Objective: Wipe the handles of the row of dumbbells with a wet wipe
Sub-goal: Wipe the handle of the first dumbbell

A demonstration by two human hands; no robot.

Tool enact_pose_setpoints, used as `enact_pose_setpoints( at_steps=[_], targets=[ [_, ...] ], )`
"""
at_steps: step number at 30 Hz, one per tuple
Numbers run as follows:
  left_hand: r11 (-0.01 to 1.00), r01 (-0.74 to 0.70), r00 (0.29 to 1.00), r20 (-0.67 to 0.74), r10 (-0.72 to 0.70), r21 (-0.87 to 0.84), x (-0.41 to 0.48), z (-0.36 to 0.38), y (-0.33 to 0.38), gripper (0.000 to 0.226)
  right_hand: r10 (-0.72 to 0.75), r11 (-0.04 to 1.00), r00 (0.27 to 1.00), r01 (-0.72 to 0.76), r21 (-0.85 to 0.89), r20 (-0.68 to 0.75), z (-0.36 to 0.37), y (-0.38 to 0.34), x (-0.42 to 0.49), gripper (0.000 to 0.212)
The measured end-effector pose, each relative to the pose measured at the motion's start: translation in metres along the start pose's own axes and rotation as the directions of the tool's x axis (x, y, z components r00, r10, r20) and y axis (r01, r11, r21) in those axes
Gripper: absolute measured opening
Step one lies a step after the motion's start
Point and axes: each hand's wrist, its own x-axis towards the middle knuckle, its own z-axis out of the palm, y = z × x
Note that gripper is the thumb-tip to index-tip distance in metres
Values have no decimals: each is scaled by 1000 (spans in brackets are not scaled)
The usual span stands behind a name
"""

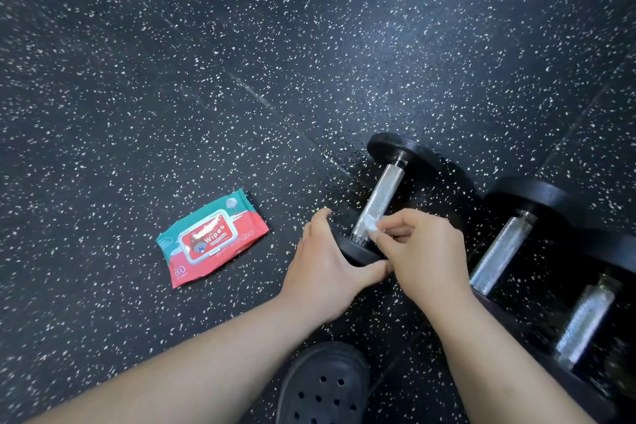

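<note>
Three black dumbbells with knurled metal handles lie in a row on the floor at the right. My right hand (pixel 421 251) pinches a small white wet wipe (pixel 372 226) against the lower end of the leftmost dumbbell's handle (pixel 380 198). My left hand (pixel 323 268) cups the near black head (pixel 358 253) of that dumbbell, thumb along its lower rim. The second handle (pixel 502 251) and third handle (pixel 581 320) lie further right, untouched.
A red and green pack of wipes (pixel 211 237) lies on the speckled black rubber floor (pixel 206 79) left of my hands, lid closed. My black perforated clog (pixel 323 385) is at the bottom, between my forearms.
</note>
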Motion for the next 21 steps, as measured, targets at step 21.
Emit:
enact_pose_setpoints(
  at_steps=[21],
  targets=[
    [999, -36, 999, -17, 36, 5, 2, 1, -5, 137, 238, 772, 893, -413, 483, 382, 5, 14, 19, 21]
  ],
)
